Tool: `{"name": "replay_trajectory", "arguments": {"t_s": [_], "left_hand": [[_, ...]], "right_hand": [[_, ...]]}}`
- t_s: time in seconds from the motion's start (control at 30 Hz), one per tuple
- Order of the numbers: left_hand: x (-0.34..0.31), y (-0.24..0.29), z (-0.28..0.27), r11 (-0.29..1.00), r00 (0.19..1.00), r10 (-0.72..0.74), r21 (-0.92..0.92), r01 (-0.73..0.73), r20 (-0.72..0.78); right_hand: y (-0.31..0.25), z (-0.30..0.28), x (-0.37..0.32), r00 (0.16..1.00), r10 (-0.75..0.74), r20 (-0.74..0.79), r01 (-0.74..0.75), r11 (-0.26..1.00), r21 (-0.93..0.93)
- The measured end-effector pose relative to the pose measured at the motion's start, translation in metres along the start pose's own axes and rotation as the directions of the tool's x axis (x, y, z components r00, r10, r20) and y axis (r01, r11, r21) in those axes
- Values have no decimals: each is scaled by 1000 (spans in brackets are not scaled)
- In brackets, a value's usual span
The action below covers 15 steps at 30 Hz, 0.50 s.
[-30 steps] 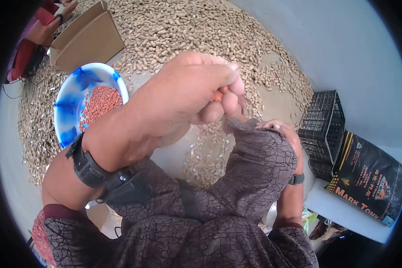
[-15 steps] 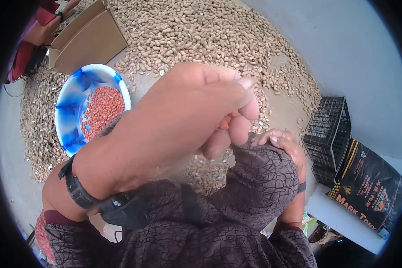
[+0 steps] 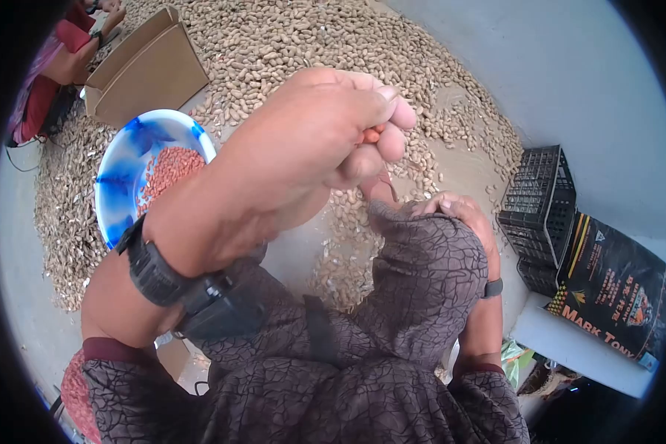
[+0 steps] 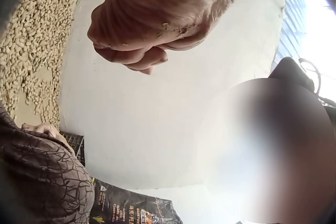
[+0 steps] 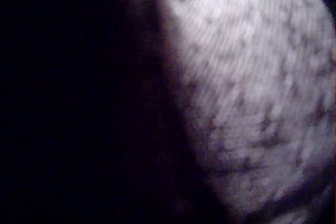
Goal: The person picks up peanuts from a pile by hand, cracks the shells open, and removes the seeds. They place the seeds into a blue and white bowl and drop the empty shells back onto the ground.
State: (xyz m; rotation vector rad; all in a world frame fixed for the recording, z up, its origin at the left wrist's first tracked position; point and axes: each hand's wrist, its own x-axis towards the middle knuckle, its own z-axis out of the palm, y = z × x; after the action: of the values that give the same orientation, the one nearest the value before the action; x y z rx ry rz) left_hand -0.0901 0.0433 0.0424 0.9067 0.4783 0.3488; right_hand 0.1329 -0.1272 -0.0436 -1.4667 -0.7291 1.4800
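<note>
My left hand point(image 3: 333, 122) is raised in front of me, fingers curled round a few reddish shelled peanuts point(image 3: 371, 135) that peek out between thumb and fingers. In the left wrist view the same hand point(image 4: 149, 19) shows from its underside, hiding the peanuts. Draped over the knee of my dark patterned trousers point(image 3: 436, 274), my right hand point(image 3: 466, 211) rests with loose fingers. Mostly dark, the right wrist view holds blurred patterned cloth point(image 5: 257, 87). A blue and white basin point(image 3: 115, 181) with shelled peanuts point(image 3: 172, 169) stands beside my left forearm.
Unshelled peanuts point(image 3: 274, 44) spread widely over the floor, with a cardboard box point(image 3: 152, 74) at their left. Another person's arm point(image 3: 74, 63) shows top left. Black crates point(image 3: 534, 200) and a black printed sack point(image 3: 614, 288) stand at right by the wall point(image 3: 592, 96).
My left hand came nearer and lower half a second ago, then moved back up and away, still holding the peanuts. My right hand stays on the knee.
</note>
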Motion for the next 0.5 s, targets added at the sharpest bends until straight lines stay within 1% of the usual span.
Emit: {"name": "replay_trajectory", "arguments": {"t_s": [0.03, 0.1, 0.13, 0.17, 0.23, 0.27, 0.37, 0.4, 0.43, 0.5], "left_hand": [[0, 0, 2, 1000, 1000, 8, -1, -8, 8], [3, -2, 5, 998, 999, 45, 32, -45, 14], [6, -2, 7, 999, 999, 46, 13, -46, 27], [8, -2, 9, 999, 998, 49, 7, -49, 38], [11, -2, 16, 1000, 1000, 18, 6, -18, 10], [12, -3, 19, 1000, 1000, 16, -12, -15, 13], [16, -4, 26, 1000, 998, 20, 19, -21, 51], [18, -4, 27, 1000, 998, 6, -4, -6, 63], [19, -6, 28, 1000, 997, 1, -1, -1, 71], [21, -7, 32, 1000, 997, -8, -8, 9, 72]], "right_hand": [[-2, 2, -5, 1000, -6, -6, 6, 1000, -8], [-4, 6, -17, 995, -21, -94, 27, 997, 68], [-7, 7, -24, 991, -64, -117, 70, 996, 50], [-10, 8, -33, 990, -66, -127, 72, 997, 42], [-14, 8, -52, 965, -176, -193, 172, 984, -39], [-15, 6, -61, 959, -160, -234, 140, 985, -97], [-18, 4, -86, 955, -131, -266, 122, 991, -51], [-18, 1, -94, 948, -178, -265, 165, 984, -71], [-20, -2, -102, 945, -178, -274, 165, 984, -68], [-28, -11, -119, 940, -76, -334, 21, 986, -165]]}}
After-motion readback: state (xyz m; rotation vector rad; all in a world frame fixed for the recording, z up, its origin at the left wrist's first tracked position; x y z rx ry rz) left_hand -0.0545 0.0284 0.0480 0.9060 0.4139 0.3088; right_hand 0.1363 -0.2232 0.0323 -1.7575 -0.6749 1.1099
